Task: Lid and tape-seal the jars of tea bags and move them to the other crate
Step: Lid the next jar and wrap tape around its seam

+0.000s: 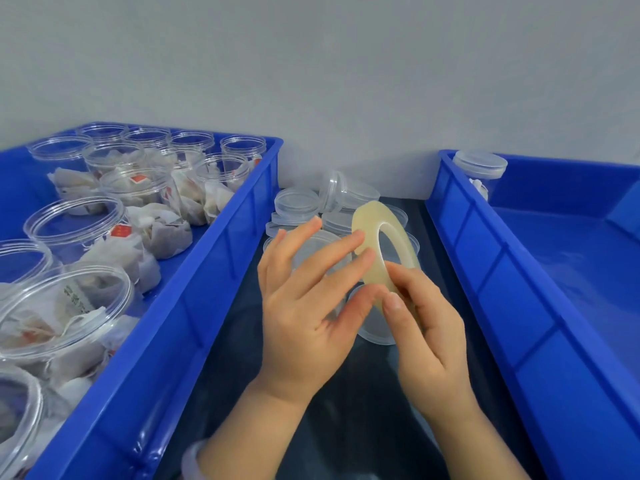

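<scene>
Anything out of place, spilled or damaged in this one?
Nothing spilled or damaged. Only the lids between the crates lie in a loose heap, one lid tilted on edge against the others.

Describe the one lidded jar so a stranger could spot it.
Start at the blue plastic crate on the right. In its far left corner stands a single clear plastic jar with a translucent lid. The clear jars of tea bags in the left blue crate are open and crowded together; this one is capped and alone.
</scene>
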Demonstrator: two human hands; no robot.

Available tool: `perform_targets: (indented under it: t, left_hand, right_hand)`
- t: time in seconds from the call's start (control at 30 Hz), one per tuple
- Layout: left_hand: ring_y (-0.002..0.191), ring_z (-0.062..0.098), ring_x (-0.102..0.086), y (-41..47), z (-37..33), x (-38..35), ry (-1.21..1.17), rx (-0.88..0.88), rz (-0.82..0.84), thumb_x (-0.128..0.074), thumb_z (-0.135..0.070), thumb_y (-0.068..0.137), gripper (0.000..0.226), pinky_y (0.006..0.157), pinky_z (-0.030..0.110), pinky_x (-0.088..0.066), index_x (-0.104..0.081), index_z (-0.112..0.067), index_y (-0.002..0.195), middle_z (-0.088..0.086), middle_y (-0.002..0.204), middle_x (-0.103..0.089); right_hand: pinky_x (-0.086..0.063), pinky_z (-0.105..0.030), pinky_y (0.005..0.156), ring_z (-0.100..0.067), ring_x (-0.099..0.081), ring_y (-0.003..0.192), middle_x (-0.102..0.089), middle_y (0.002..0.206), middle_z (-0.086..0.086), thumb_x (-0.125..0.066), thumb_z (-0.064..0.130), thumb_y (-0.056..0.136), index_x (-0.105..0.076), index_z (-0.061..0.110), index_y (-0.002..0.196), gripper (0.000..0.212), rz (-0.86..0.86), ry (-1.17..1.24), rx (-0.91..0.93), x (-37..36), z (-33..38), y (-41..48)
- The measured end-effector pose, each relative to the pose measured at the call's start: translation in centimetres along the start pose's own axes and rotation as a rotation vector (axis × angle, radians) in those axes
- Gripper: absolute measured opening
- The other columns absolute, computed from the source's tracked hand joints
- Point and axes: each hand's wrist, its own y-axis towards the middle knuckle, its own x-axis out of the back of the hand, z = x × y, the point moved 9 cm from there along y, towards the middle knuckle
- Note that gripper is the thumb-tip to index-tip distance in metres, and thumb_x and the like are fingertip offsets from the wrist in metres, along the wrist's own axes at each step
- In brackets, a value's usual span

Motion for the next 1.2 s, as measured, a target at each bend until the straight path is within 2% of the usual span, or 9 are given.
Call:
perform_targets:
  t: [0.17,0.3,0.43,0.57,0.67,0.8,0.9,0.97,1.2]
  left_hand:
    - [0.098,0.016,-0.047,-0.2,0.9,0.6,-0.024,0.103,-0.078,-0.068,-0.035,0.081,0.022,0.08,0.044,-0.047,-0.067,-0.019,0.096,-0.008,0.094,-0.06]
    - [0.105,0.011,-0.048,-0.4,1.9,0.4,-0.079,0.246,-0.043,-0.069,-0.04,0.075,0.025,0.09,0.042,-0.046,-0.064,-0.024,0.094,-0.018,0.095,-0.058]
    - [0.106,-0.005,-0.045,-0.5,2.9,0.1,-0.164,0.373,0.031,-0.068,-0.043,0.074,0.02,0.096,0.025,-0.038,-0.06,-0.033,0.089,-0.028,0.091,-0.058]
    - [0.104,0.003,-0.05,-0.4,3.7,-0.3,-0.262,0.483,0.13,-0.065,-0.045,0.073,0.017,0.094,0.012,-0.034,-0.056,-0.038,0.085,-0.03,0.094,-0.056]
    - [0.1,0.017,-0.055,-0.4,4.3,-0.4,-0.351,0.543,0.171,-0.065,-0.043,0.072,0.014,0.092,0.017,-0.039,-0.058,-0.035,0.082,-0.018,0.091,-0.06]
    - [0.094,0.018,-0.057,-0.3,4.5,-0.4,-0.383,0.539,0.188,-0.065,-0.04,0.073,0.012,0.094,0.017,-0.038,-0.059,-0.032,0.08,-0.009,0.085,-0.062]
    - [0.089,0.019,-0.057,-0.2,4.3,-0.3,-0.417,0.512,0.189,-0.066,-0.037,0.074,0.011,0.102,0.042,-0.039,-0.057,-0.029,0.072,-0.014,0.082,-0.062]
    - [0.086,0.02,-0.057,-0.1,4.1,-0.3,-0.419,0.497,0.184,-0.066,-0.035,0.075,0.011,0.101,0.047,-0.039,-0.058,-0.029,0.071,-0.015,0.079,-0.062]
    - [0.085,0.016,-0.062,0.1,4.3,0.0,-0.418,0.492,0.113,-0.072,-0.033,0.072,0.01,0.09,0.013,-0.04,-0.064,-0.033,0.078,-0.018,0.08,-0.066]
  right_hand:
    - [-0.047,-0.049,0.076,-0.02,-0.06,0.087,-0.065,0.092,0.009,-0.043,0.034,0.091,-0.06,0.03,0.109,0.024,-0.025,-0.029,0.018,0.1,0.2,0.0]
    - [-0.048,-0.041,0.078,-0.018,-0.06,0.088,-0.064,0.094,0.013,-0.045,0.036,0.09,-0.057,0.039,0.109,0.023,-0.01,-0.048,0.017,0.0,0.2,0.0]
    - [-0.042,-0.024,0.079,-0.009,-0.057,0.085,-0.061,0.093,0.014,-0.046,0.034,0.089,-0.052,0.04,0.11,0.022,-0.004,-0.098,0.087,0.0,0.9,0.0]
    - [-0.039,-0.016,0.078,-0.005,-0.054,0.085,-0.06,0.091,0.016,-0.047,0.031,0.089,-0.05,0.038,0.111,0.023,-0.009,-0.119,0.133,0.0,1.5,-0.1]
    - [-0.038,-0.016,0.079,-0.003,-0.052,0.086,-0.059,0.091,0.017,-0.047,0.03,0.089,-0.051,0.034,0.111,0.023,0.005,-0.135,0.162,-0.1,1.9,-0.2]
    - [-0.039,-0.019,0.079,-0.004,-0.052,0.087,-0.058,0.091,0.019,-0.048,0.029,0.089,-0.053,0.033,0.111,0.023,0.012,-0.143,0.173,-0.3,2.0,-0.2]
    - [-0.04,-0.02,0.079,0.001,-0.052,0.087,-0.058,0.091,0.02,-0.049,0.027,0.089,-0.053,0.031,0.111,0.023,0.004,-0.149,0.201,-0.3,2.3,-0.1]
    - [-0.04,-0.021,0.079,0.002,-0.052,0.087,-0.058,0.092,0.02,-0.049,0.027,0.089,-0.053,0.031,0.111,0.023,0.002,-0.145,0.209,-0.2,2.4,-0.1]
    - [-0.04,-0.022,0.078,0.001,-0.053,0.086,-0.059,0.091,0.019,-0.05,0.028,0.088,-0.055,0.026,0.111,0.023,-0.003,-0.147,0.197,-0.1,2.2,-0.1]
